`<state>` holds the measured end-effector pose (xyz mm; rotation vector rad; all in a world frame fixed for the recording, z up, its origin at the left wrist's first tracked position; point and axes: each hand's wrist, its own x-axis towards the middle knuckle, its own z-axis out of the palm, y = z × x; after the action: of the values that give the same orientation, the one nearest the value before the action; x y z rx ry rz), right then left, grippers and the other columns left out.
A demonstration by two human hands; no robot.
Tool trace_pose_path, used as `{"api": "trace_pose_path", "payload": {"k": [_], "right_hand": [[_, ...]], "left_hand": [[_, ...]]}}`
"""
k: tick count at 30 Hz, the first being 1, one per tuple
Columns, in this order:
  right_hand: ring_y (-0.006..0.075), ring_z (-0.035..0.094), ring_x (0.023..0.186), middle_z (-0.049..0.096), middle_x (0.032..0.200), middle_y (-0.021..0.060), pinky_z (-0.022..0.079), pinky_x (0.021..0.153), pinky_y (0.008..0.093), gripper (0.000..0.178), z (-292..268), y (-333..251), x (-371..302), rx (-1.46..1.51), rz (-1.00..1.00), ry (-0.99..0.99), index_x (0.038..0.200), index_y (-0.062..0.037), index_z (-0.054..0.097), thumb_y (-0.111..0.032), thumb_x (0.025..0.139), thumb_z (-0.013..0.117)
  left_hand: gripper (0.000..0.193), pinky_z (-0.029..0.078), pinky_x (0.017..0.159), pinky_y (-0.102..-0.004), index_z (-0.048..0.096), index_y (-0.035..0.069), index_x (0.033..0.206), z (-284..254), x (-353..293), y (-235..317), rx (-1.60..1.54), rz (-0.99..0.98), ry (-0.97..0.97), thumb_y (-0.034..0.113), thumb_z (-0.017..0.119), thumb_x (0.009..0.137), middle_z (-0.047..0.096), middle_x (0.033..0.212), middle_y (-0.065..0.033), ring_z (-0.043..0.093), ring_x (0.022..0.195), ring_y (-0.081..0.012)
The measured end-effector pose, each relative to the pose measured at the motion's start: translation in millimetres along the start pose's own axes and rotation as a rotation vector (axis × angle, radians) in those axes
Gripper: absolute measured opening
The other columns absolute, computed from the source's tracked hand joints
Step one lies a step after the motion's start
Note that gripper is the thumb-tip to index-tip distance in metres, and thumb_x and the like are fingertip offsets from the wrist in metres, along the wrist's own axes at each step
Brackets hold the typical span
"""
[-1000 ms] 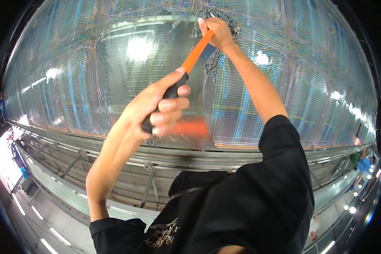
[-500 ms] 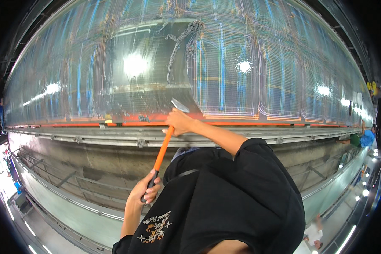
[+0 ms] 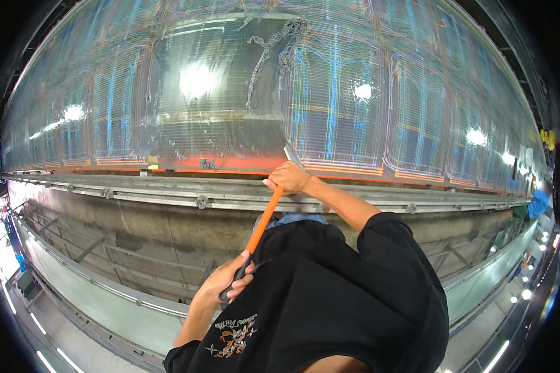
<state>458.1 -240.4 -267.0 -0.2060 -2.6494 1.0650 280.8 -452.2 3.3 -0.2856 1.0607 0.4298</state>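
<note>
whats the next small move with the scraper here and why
Probably push the blade up the shiny sheet: the right hand holds the scraper near the sheet's lower edge, the left hand grips its handle end, and scraped residue lies higher.

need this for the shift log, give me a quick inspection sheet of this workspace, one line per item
surface: large shiny curved panel wrapped in clear film, with bright light glare; a wrinkled, torn-looking streak of film near the top
job's things: long scraper tool with orange shaft, black grip and a flat metal blade set against the panel's lower edge
clutter: nothing seen
grippers: right hand closed round the shaft just below the blade; left hand closed round the black grip
cables: nothing seen
surroundings: grey metal rail with bolts under the panel, orange strip along its lower edge, framed walkway below, blue object at far right
</note>
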Motion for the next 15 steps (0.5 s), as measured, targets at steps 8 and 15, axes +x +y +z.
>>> {"api": "trace_pose_path", "payload": {"k": [8, 15], "right_hand": [[0.0274, 0.052, 0.049, 0.048, 0.054, 0.0069, 0.042, 0.047, 0.0405, 0.037, -45.1, 65.1, 100.8, 0.046, -0.007, 0.407, 0.059, -0.0096, 0.047, -0.016, 0.089, 0.067], [0.0227, 0.053, 0.043, 0.051, 0.052, 0.0058, 0.042, 0.039, 0.0361, 0.037, -114.0, 195.4, 209.1, -0.094, -0.045, 0.598, 0.055, -0.0100, 0.050, -0.016, 0.086, 0.069]], "left_hand": [[0.048, 0.036, 0.028, -0.0270, 0.043, 0.008, 0.085, 32.6, -37.5, 177.8, 0.038, -0.191, 0.093, 0.052, 0.044, 0.105, 0.035, 0.049, 0.0032, 0.035, 0.030, -0.0091], [0.050, 0.033, 0.024, -0.0268, 0.044, 0.010, 0.081, 52.5, -26.1, 361.1, 0.020, -0.234, 0.235, 0.055, 0.047, 0.103, 0.036, 0.046, 0.0026, 0.035, 0.028, -0.0074]]}}
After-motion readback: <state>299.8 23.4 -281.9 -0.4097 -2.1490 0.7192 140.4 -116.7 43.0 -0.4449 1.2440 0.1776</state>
